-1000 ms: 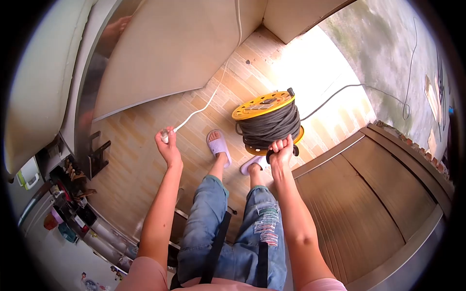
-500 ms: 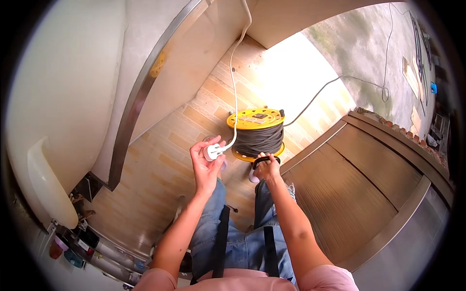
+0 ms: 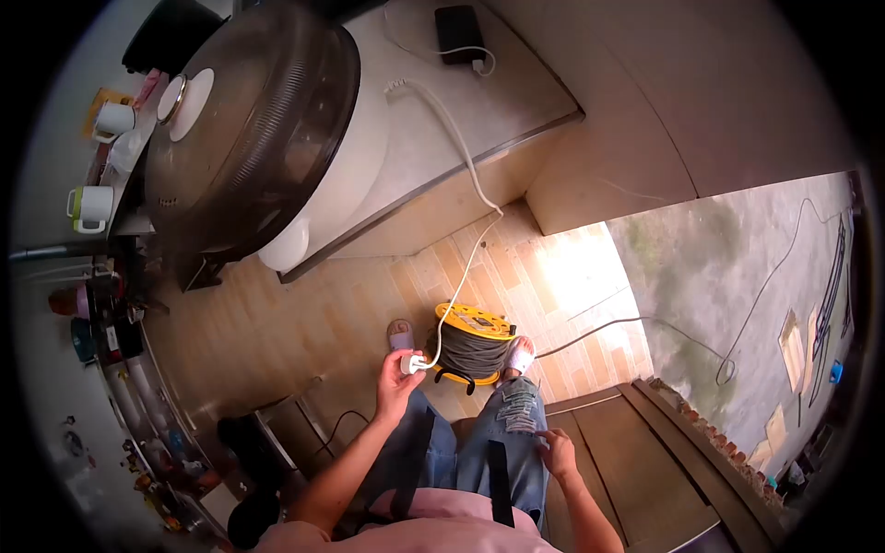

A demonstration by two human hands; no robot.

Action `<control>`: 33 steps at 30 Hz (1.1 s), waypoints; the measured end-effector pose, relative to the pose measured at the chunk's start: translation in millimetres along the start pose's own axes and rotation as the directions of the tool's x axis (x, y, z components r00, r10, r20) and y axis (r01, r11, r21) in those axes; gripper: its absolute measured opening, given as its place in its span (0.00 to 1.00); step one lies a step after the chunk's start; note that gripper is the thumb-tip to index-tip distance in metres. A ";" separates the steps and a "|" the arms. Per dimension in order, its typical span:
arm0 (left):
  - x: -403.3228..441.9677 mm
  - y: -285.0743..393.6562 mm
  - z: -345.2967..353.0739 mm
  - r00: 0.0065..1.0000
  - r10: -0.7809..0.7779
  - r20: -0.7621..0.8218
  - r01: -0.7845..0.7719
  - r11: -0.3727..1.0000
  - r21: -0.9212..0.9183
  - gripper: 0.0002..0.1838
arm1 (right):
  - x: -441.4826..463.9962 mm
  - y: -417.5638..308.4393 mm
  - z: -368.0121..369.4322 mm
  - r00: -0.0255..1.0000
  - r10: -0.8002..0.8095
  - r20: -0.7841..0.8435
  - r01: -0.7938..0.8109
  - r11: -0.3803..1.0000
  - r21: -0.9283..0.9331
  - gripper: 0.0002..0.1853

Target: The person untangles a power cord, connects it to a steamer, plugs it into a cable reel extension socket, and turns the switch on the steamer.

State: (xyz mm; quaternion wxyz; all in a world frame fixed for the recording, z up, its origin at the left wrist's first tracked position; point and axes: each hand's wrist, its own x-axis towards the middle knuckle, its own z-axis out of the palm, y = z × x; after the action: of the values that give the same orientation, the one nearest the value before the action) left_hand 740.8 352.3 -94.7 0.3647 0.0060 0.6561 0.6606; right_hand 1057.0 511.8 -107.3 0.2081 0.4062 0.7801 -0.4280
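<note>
My left hand [image 3: 395,387] is closed around a white power plug [image 3: 412,364]. The plug's white cord [image 3: 468,269] climbs over the counter edge to a large white appliance with a dark see-through lid [image 3: 249,129]. A yellow cable reel [image 3: 479,320] wound with dark grey cable [image 3: 470,352] sits on the floor between my feet. Its black handle [image 3: 455,376] is free of any hand. Beside my jeans at the right knee hangs my right hand [image 3: 557,453], fingers loosely bent and apart, holding nothing.
A black box [image 3: 458,35] with a white cable lies on the counter [image 3: 516,83]. From the reel, a dark cable [image 3: 599,325] runs out over the doorway to the concrete [image 3: 701,267]. Brown panelling [image 3: 636,461] stands at right; cluttered shelves [image 3: 157,396] are at left.
My right hand has let go of the reel's black handle and drawn back beside my knee. The left hand still holds the plug. My view has shifted, bringing the lidded appliance into sight.
</note>
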 end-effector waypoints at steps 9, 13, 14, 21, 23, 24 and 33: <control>-37.3 81.0 63.6 0.968 0.251 -0.019 -0.247 0.962 0.115 0.23 | 66.5 -121.7 -148.4 0.993 -0.111 -0.031 0.113 0.889 0.444 0.24; -34.7 95.3 65.6 0.968 0.250 -0.003 -0.249 0.967 0.053 0.24 | 46.8 -262.7 -182.2 0.824 -0.533 0.193 -0.249 -0.035 0.968 0.47; -35.6 94.4 62.5 0.970 0.239 -0.042 -0.239 0.971 -0.004 0.25 | 47.5 -275.2 -181.1 0.782 -0.582 0.223 -0.304 -0.043 0.952 0.46; -31.3 68.6 64.0 0.926 0.093 -0.367 -0.173 0.966 -0.191 0.25 | 107.1 -311.0 -184.2 0.544 -0.611 0.575 -0.552 0.256 0.794 0.42; -21.0 48.2 79.1 0.873 0.075 -0.482 -0.214 0.947 -0.241 0.24 | 141.6 -309.8 -181.7 0.497 -0.563 0.660 -0.589 0.340 0.733 0.43; -17.5 35.2 88.0 0.851 0.048 -0.523 -0.224 0.934 -0.279 0.23 | 154.0 -306.5 -179.7 0.494 -0.528 0.691 -0.605 0.363 0.709 0.43; -8.0 -51.4 131.0 0.801 0.039 -0.598 -0.162 0.975 -0.153 0.22 | 190.4 -271.7 -142.6 0.328 -0.487 0.809 -0.774 0.352 0.526 0.44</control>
State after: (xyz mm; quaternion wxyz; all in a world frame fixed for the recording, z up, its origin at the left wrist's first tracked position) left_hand 834.7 454.8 -117.6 0.1055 -0.2011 0.6672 0.7094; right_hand 728.6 635.4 -21.9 0.3918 0.2089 0.0593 -0.8941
